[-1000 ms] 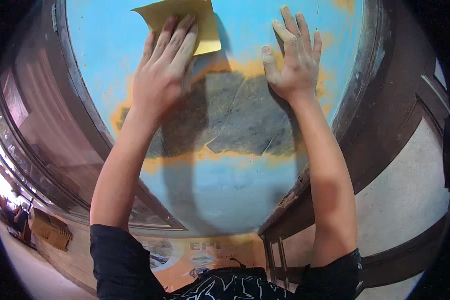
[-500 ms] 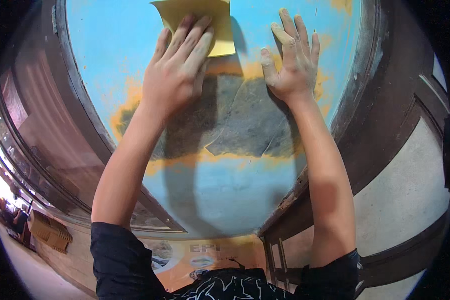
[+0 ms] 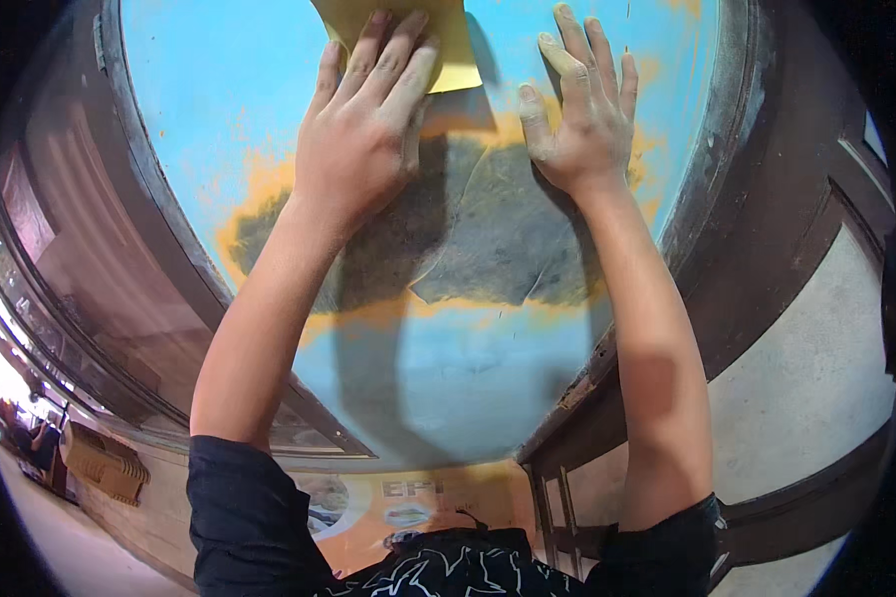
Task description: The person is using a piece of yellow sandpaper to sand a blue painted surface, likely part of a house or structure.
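A yellow sheet of sandpaper lies against a light blue panel at the top of the view. My left hand holds it to the surface, fingers laid along the sheet and thumb mostly hidden. To its right, my right hand is open, spread on the panel with nothing in it and pale dust on the fingers. Between and below the hands stretches a dark grey bare patch with thin crack-like lines, ringed by orange-yellow edges.
Dark frame edges border the blue panel on both sides. On the left are brown glazed panels; on the right, dark framing with pale panels. A brown carton stands at lower left, and an orange printed sheet lies low in the middle.
My left hand has slid slightly up and to the right, carrying the sandpaper with it. My right hand stays nearly where it was on the panel.
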The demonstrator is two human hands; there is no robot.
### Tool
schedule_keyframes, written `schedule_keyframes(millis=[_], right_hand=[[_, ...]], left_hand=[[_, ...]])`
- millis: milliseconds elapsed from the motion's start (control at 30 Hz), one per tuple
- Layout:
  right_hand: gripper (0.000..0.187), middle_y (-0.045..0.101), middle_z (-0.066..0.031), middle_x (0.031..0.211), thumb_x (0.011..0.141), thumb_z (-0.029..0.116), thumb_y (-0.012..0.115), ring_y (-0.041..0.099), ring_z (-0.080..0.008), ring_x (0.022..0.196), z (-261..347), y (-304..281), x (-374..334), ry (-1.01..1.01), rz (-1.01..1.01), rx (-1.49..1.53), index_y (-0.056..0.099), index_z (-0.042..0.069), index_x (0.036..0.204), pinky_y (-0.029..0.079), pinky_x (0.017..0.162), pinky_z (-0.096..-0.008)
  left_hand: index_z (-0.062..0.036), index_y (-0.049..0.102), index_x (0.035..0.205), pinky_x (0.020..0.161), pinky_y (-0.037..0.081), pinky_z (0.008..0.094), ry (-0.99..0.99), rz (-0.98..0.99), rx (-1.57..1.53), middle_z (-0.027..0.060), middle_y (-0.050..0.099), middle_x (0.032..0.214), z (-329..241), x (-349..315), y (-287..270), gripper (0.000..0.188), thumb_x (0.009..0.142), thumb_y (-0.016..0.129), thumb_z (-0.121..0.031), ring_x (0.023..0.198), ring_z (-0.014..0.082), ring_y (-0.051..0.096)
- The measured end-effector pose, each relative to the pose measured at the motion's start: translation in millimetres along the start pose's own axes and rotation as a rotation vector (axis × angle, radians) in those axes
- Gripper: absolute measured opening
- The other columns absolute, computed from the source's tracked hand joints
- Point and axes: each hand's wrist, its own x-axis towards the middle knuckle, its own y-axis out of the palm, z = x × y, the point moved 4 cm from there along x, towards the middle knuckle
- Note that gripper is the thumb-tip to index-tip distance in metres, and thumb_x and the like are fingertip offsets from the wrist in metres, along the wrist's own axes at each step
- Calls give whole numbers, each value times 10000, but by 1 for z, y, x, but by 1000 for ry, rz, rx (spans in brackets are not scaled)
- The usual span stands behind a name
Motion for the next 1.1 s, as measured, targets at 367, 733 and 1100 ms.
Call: schedule_keyframes(millis=[367,733,1100], right_hand=[[455,463,-51,1623,960,310,630,405,-339,1503,-5,20,-12,-121,-181,-38,546,162,1382,209,1224,-596],[466,471,-63,1617,960,326,626,403,-356,1499,-19,53,-28,-148,-205,-27,544,152,1384,211,1220,-601],[457,468,-52,1619,952,301,630,401,-356,1499,-34,87,-42,-151,-196,-46,544,174,1382,209,1222,-607]], left_hand=[[-70,601,1353,1223,299,516,80,89,-58,76,552,1521,-17,-33,19,466,891,547,-100,1478,276,451],[-43,564,1424,1205,342,539,115,177,-114,124,542,1530,-17,-69,50,539,885,549,-45,1490,301,446],[-40,591,1376,1180,371,526,90,113,-80,111,531,1548,7,-99,83,488,894,516,-43,1487,290,451]])
